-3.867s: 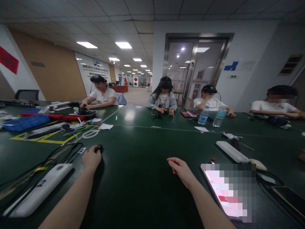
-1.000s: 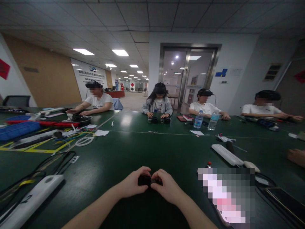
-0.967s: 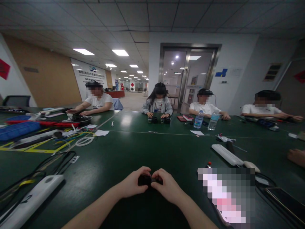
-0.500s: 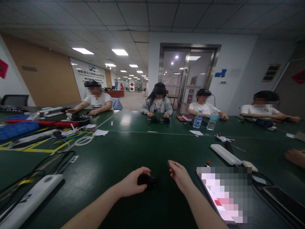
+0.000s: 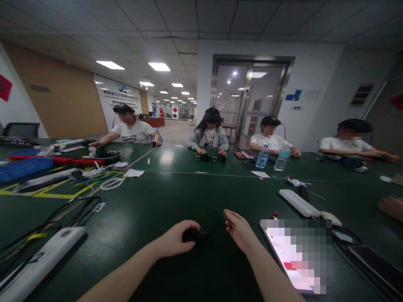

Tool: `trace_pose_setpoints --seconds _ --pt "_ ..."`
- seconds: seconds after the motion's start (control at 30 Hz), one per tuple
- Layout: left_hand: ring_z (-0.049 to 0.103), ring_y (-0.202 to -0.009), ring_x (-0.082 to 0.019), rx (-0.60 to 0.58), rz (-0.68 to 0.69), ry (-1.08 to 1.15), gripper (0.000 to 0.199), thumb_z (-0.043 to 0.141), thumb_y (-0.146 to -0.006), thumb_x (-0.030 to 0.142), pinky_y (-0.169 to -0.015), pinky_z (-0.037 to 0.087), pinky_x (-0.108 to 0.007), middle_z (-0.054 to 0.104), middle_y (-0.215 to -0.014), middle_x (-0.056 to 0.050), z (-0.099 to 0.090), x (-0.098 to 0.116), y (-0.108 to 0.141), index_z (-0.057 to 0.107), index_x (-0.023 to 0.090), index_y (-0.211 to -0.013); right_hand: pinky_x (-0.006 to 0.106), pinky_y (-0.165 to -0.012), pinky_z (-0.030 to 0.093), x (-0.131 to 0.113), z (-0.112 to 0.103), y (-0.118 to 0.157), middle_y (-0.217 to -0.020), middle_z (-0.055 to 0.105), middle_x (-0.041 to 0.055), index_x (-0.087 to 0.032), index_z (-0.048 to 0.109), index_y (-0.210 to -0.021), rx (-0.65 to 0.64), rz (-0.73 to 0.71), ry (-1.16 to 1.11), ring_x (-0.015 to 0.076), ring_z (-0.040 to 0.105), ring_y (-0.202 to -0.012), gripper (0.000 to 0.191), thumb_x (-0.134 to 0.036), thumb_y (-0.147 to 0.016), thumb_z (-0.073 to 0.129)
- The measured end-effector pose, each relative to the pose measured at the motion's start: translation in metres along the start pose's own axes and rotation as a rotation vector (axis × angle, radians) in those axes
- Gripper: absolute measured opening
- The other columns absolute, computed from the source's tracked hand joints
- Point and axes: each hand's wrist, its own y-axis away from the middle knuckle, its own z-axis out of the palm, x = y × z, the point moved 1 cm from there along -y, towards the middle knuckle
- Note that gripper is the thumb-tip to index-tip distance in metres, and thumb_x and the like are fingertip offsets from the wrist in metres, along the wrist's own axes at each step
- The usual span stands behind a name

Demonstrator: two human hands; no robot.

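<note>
A "2" marks the white power strip (image 5: 40,264) and a small cable tag (image 5: 99,206).

Our left hand (image 5: 172,240) hides most of the black object (image 5: 197,236), so we cannot tell its shape. Whatever sits at our right fingertips (image 5: 227,215) is too small to tell. Pixelation blurs the screen (image 5: 296,256), and the frame's edge cuts off a co-worker's hand (image 5: 390,208).
</note>
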Motion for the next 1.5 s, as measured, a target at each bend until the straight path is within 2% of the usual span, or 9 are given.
trace_pose_setpoints --seconds 0.47,1.03,1.23,1.5 --pt "0.051 -0.109 -0.02 -0.007 -0.047 -0.004 0.041 0.062 -0.074 0.024 -0.095 0.039 -0.036 0.055 -0.12 -0.003 -0.001 0.002 0.0 0.055 0.025 -0.115 0.018 -0.05 0.043 -0.004 0.001 0.005 -0.073 0.061 -0.0008 -0.018 0.065 -0.083 0.015 0.014 0.003 0.0073 0.055 -0.057 0.014 -0.025 -0.072 0.071" --pt "0.051 -0.108 -0.02 -0.018 0.003 0.025 0.041 0.06 -0.074 0.023 -0.093 0.04 -0.034 0.055 -0.119 -0.004 -0.001 0.0 0.0 0.054 0.023 -0.115 0.018 -0.048 0.041 -0.008 0.005 0.009 -0.067 0.059 -0.0017 -0.018 0.064 -0.078 0.031 0.019 -0.003 0.0072 0.054 -0.054 0.011 -0.023 -0.071 0.071" --pt "0.053 -0.105 -0.019 -0.01 0.017 0.045 0.041 0.062 -0.074 0.025 -0.09 0.042 -0.033 0.055 -0.116 -0.004 -0.001 0.003 0.001 0.054 0.023 -0.114 0.017 -0.05 0.043 -0.008 0.004 0.009 -0.069 0.06 -0.0002 -0.017 0.063 -0.075 0.035 0.047 -0.008 0.0069 0.053 -0.056 0.013 -0.029 -0.075 0.069" --pt "0.051 -0.109 -0.019 0.003 0.02 0.032 0.046 0.061 -0.075 0.024 -0.095 0.041 -0.034 0.052 -0.121 -0.004 -0.002 0.004 0.0 0.053 0.024 -0.12 0.018 -0.05 0.045 -0.001 -0.004 -0.003 -0.073 0.06 0.0007 -0.018 0.063 -0.079 0.004 0.05 -0.002 0.0083 0.054 -0.058 0.019 -0.036 -0.077 0.066"
